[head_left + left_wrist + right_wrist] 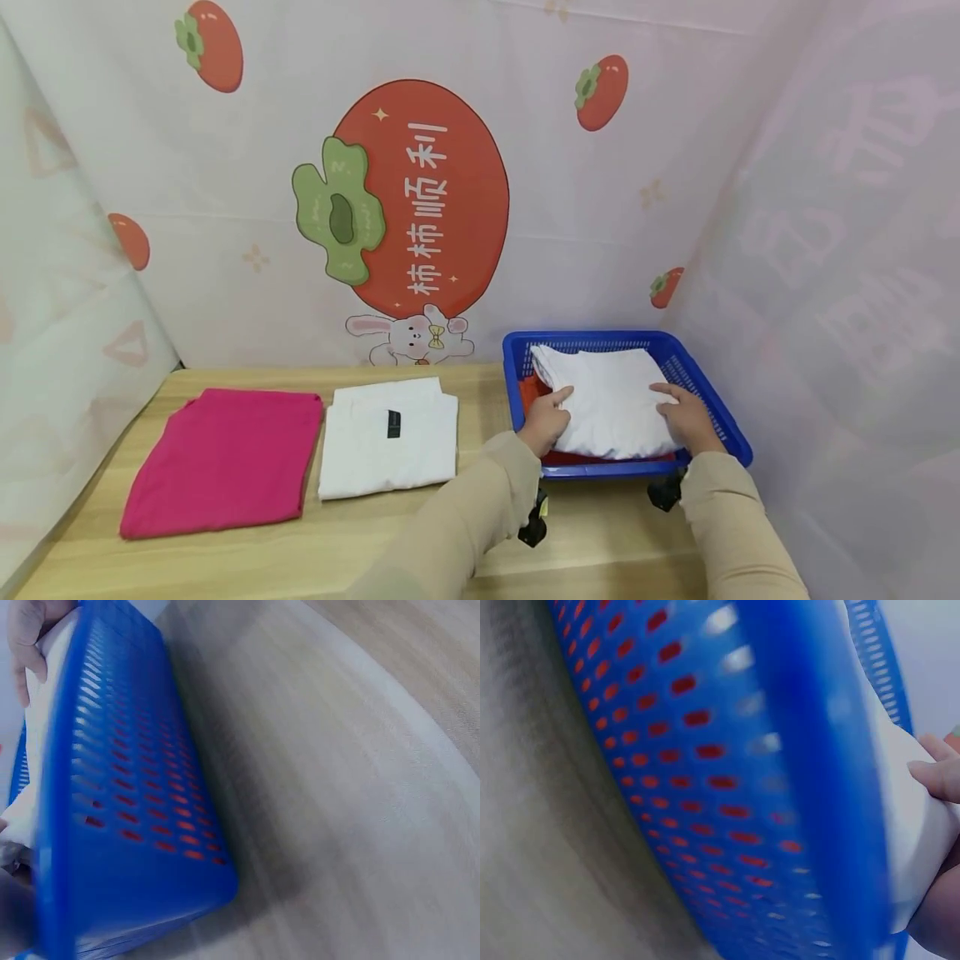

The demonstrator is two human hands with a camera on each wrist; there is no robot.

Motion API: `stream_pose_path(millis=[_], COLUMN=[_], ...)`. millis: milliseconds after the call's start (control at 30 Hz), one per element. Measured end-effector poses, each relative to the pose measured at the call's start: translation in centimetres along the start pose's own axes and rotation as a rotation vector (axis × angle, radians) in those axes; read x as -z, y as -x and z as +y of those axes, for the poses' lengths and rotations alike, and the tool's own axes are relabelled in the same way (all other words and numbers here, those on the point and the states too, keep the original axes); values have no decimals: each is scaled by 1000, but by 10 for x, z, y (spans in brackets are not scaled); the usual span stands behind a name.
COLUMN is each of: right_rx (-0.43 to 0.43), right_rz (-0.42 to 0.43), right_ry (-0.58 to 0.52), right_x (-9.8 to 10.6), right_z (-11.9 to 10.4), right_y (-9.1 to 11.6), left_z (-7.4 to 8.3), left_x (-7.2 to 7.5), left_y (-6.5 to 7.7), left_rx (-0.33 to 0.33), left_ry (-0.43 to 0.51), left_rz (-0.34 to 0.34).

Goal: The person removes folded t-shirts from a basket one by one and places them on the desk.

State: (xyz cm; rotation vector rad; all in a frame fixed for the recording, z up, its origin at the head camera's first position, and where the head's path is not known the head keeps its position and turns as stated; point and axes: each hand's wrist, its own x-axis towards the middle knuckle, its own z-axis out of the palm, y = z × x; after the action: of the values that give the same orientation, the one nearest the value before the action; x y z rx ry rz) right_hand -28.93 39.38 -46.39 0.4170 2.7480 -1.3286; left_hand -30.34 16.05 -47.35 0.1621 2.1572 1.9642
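Note:
A folded white garment lies in a blue plastic basket at the right of the table, on top of red cloth. My left hand grips the garment's left side, thumb on top. At its right side my right hand holds the edge, also with the thumb showing above; the lower fingers of both hands are partly hidden. In the left wrist view, red shows through the holes of the basket wall, and the white garment reaches above the rim.
To the left on the wooden table lie a folded magenta garment and a folded white garment with a black label. Behind the table hangs a printed cloth backdrop; another cloth side stands close to the basket's right.

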Motion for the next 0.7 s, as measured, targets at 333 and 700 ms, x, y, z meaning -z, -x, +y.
stream_pose_path(millis=[333,700], right_rx=[-45,40], right_rz=[92,130], right_ry=[-27,-209], right_x=[0,-24], right_z=[-33,-73], right_y=[30,73], left_z=[23,39], left_x=[24,77], left_y=[21,51], left_rx=[-45,-33], left_ry=[-11,-14], left_rz=[-7,-69])
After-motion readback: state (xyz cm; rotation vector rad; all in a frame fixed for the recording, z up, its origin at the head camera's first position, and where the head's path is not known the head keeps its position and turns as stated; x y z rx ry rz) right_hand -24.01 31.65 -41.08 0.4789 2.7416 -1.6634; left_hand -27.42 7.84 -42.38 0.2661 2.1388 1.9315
